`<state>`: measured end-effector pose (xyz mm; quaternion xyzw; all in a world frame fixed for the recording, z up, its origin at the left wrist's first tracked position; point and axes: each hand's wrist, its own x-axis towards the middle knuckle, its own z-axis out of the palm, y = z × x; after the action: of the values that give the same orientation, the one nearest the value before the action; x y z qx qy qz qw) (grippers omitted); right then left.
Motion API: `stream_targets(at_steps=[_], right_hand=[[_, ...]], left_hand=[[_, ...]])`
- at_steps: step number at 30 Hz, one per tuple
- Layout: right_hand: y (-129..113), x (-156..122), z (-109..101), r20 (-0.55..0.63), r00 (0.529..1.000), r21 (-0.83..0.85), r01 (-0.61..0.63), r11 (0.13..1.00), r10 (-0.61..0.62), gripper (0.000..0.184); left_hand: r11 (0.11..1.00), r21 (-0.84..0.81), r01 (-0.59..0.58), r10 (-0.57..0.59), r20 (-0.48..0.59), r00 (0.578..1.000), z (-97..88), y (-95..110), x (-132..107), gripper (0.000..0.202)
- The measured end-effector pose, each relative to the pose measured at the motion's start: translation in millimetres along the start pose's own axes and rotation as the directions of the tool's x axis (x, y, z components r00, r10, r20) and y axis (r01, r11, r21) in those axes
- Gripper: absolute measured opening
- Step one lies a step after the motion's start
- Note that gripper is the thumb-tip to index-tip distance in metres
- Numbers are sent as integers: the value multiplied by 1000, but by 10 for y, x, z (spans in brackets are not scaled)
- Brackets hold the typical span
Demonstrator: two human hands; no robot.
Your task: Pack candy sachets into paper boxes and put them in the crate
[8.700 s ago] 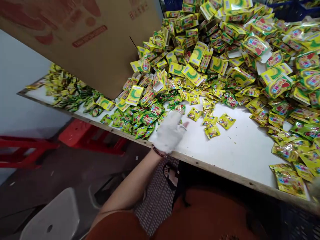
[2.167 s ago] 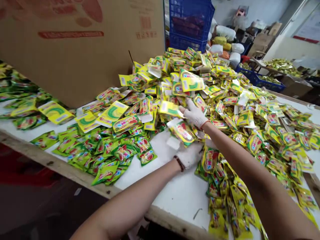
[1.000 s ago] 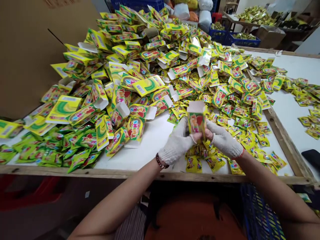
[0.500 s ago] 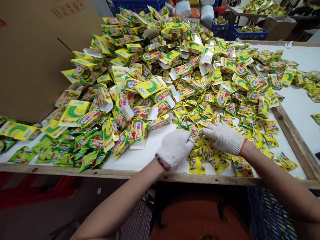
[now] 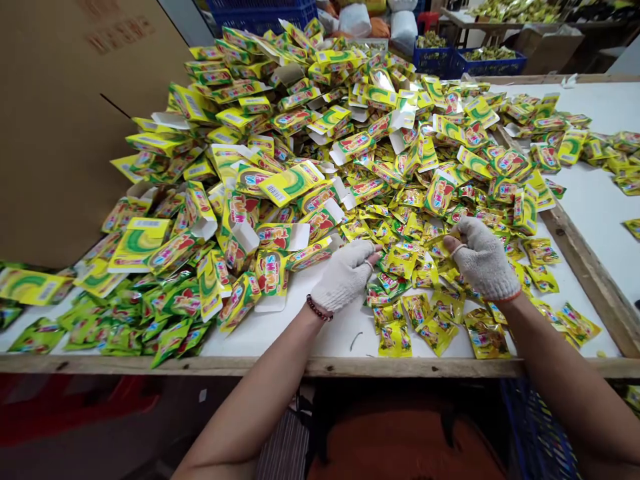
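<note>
**Left hand (image 5: 343,273) and right hand (image 5: 485,263) above yellow sachets (image 5: 395,340) at the front of a worktop (image 5: 300,327)**

Head view. Both hands wear white knitted gloves that leave fingertips bare; a beaded bracelet (image 5: 319,308) circles the left wrist. The left hand's fingers lie together and bent, pointing right, with the thumb close below; whether they grip anything cannot be told. A green sachet (image 5: 393,285) lies just beyond them, among the yellow ones. The right hand is curled, thumb toward index finger, with yellow foil at the tips; whether it is pinched cannot be told.

The yellow sachets are spread between and in front of the hands, some near the wooden edge (image 5: 425,368). A dark thread (image 5: 356,340) lies to their left. Behind and to the left rises a heap of printed cartons (image 5: 293,183), many with flaps raised. Green sachets (image 5: 125,333) lie at the left front, beside a large cardboard box (image 5: 75,147). A wooden strip (image 5: 585,270) crosses the worktop to the right of the right hand. In the background stand blue crates (image 5: 493,65) and white sacks (image 5: 355,20).
</note>
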<state>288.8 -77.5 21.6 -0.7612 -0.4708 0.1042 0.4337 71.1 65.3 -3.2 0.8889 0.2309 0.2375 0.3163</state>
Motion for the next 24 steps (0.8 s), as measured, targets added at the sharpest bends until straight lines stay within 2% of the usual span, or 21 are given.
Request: stream_targets(at_steps=[2,4,5,7,9,11,13,16,18,20,22,24], right_hand=[[-47,-21,61,110,989,151,-116,982,100,18],[-94,-59,171,265,955,260,-203,944,133,24],[-112,-80,239,325,940,277,-200,940,104,24],[-133,-107,374,378,926,230,-81,970,-12,16],[-121,-98,467,375,920,96,88,991,-118,6],[-72,-46,479,333,931,-74,184,980,-149,4],[7,24,409,256,961,-235,167,957,-105,7],[121,97,252,112,994,-375,41,926,2,8],[159,105,191,49,998,-336,-14,942,33,10],[164,90,189,31,999,-235,-19,972,27,13],[149,69,216,68,997,-154,-23,988,34,20],[127,54,233,136,988,-131,-51,990,69,23]], left_hand=[[980,179,88,-92,15,996,49,19,-4,17],[921,360,150,-178,46,983,131,82,14,14],[890,424,165,-210,62,976,174,117,31,14],[854,488,183,-264,102,959,244,173,72,12],[851,482,208,-303,129,944,280,193,109,10],[865,445,231,-320,135,938,283,184,127,10],[871,425,245,-320,114,940,274,172,129,14],[852,468,234,-307,85,948,302,196,141,24],[843,501,196,-269,78,960,363,230,177,32],[864,472,176,-236,69,969,436,247,229,34],[919,338,205,-228,30,973,485,231,272,24],[963,92,253,-251,-38,967,489,193,284,16]])
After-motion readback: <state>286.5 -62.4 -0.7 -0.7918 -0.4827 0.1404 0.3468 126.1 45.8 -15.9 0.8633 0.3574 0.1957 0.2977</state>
